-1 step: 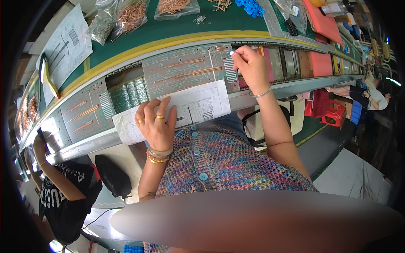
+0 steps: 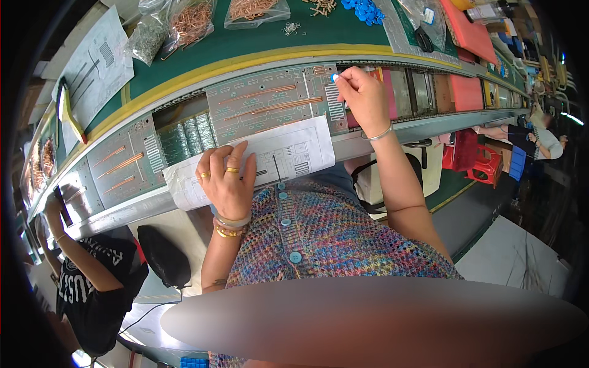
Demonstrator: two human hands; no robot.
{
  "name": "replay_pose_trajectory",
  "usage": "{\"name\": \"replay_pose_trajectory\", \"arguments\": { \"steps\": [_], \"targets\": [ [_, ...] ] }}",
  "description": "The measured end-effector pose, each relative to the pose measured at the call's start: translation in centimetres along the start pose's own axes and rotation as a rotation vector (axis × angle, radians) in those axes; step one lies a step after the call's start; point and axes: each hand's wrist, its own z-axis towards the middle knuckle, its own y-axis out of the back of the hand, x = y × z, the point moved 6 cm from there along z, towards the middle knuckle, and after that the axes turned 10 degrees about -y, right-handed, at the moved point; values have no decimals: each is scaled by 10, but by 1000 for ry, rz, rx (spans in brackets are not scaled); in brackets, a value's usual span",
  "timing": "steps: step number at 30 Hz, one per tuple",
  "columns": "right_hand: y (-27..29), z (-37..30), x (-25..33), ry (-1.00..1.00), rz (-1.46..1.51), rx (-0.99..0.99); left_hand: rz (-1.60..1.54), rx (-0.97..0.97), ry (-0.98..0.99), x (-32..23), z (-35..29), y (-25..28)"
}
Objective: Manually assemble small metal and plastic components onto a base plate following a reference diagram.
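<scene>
My right hand (image 2: 366, 101) is closed in a pinch on a small blue disc-shaped component (image 2: 334, 78), at the right end of a grey circuit board (image 2: 257, 87). Copper-coloured wires lie in rows across that board. Over its near edge lies a white sheet with a printed diagram (image 2: 313, 138), its left end curled. My left hand (image 2: 228, 184) rests on this sheet, fingers stretched out and laid over the paper. What lies under the sheet and under my left palm is hidden.
Metal rails (image 2: 423, 126) carry the boards; another wired board (image 2: 126, 162) sits to the left. Beyond are bags of copper pieces (image 2: 191, 21), a blue component pile (image 2: 366, 11), pliers (image 2: 72, 113) and a paper diagram (image 2: 98, 61). A person in black (image 2: 92, 282) works at left.
My right hand has shifted very slightly to the left with the blue component. My left hand and the sheet stay where they were.
</scene>
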Motion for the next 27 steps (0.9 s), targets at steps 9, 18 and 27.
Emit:
{"name": "replay_pose_trajectory", "arguments": {
  "steps": [9, 18, 27],
  "targets": [
    [-11, 5, -4, 42, -208, -106, 22, -68, -20, 0, -4, 1],
    [-18, 0, 12, 208, -387, -148, 1, -79, -21, -1, -1, 2],
    [-11, 0, 19, 240, -490, -37, 8, -81, -21, 1, -2, 1]
  ]
}}
